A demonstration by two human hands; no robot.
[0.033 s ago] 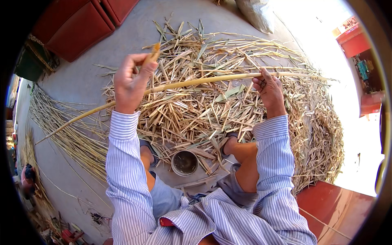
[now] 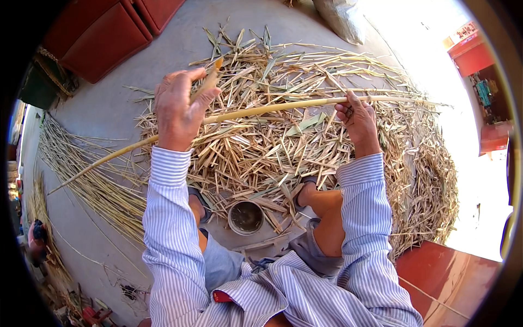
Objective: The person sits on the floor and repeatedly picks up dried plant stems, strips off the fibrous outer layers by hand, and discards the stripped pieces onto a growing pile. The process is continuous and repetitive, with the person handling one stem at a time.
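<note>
A long yellow reed stalk [image 2: 272, 109] runs across in front of me, slightly bowed, from the floor at lower left to the far right. My right hand [image 2: 357, 122] pinches it between thumb and fingers near its right part. My left hand [image 2: 182, 106] is raised over the stalk's left part, closed on a short tan piece with an orange tip [image 2: 210, 82]. Whether this piece is husk or a tool I cannot make out. The stalk passes behind the left wrist. Below lies a wide heap of dry peeled husks [image 2: 245, 147].
A round pot [image 2: 231, 228] with dark contents stands between my feet. Thin stalks [image 2: 92, 169] lie in a bundle at left. A red sofa [image 2: 101, 41] stands at far left, a pale sack [image 2: 343, 19] at the back, a red panel [image 2: 436, 275] at lower right.
My left hand has shifted slightly right, turning its back more into view, and the short piece moved with it. My right hand and the stalk are almost where they were.
</note>
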